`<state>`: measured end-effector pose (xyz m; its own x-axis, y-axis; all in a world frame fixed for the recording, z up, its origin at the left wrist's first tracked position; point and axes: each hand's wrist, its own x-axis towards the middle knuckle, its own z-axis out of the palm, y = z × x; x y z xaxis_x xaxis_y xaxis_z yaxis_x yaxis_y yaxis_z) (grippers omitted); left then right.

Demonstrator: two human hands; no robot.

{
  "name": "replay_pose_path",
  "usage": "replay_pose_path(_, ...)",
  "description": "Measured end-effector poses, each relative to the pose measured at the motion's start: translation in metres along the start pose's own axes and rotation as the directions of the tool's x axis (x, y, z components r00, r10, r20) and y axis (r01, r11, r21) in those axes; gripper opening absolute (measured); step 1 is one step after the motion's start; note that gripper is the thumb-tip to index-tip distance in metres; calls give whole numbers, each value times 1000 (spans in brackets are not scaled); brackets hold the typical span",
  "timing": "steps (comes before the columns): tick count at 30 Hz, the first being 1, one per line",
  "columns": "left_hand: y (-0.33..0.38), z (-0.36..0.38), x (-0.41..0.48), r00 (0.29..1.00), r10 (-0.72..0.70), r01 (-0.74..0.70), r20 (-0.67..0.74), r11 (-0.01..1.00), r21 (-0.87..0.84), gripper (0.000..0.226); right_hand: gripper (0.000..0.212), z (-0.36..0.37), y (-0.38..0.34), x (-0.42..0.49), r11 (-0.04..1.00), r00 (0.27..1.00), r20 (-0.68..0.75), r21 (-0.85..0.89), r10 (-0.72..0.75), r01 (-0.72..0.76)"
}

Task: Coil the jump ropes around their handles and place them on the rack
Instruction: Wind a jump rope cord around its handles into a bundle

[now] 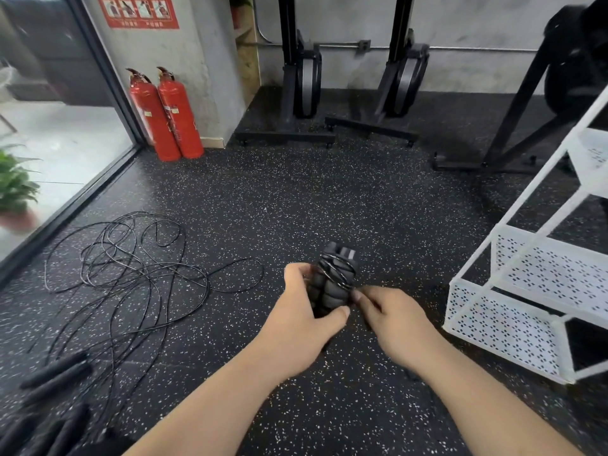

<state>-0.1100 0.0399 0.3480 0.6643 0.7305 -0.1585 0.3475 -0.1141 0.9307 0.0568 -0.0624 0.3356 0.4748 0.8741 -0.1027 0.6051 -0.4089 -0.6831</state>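
My left hand (304,319) grips a pair of black ribbed jump-rope handles (332,284) held together, with thin black cord wound around their upper part. My right hand (391,320) pinches the cord right beside the handles. A loose tangle of black jump ropes (131,271) lies spread on the floor to the left. Several more black handles (56,373) lie at the lower left. The white perforated metal rack (513,324) stands at the right, close to my right hand.
Two red fire extinguishers (167,116) stand by the wall at the back left. Black exercise machines (302,93) line the back wall, with another frame (513,126) behind the rack. A glass wall and a potted plant (14,189) are at far left.
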Motion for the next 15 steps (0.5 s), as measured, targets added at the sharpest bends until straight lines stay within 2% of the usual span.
replay_pose_path(5, -6, -10, 8, 991, -43, 59, -124, 990, 127, 55, 27, 8, -12, -16, 975, 991, 107, -198, -76, 96)
replay_pose_path(10, -8, -14, 6, 981, -23, 91, -191, 931, 355, 53, 29, 8, -23, -27, 893, 979, 180, -420, -92, 161)
replay_pose_path(15, -12, -27, 11, 979, -11, 116, -205, 854, 507, 57, 29, -6, -39, -31, 837, 985, 108, -519, -137, 173)
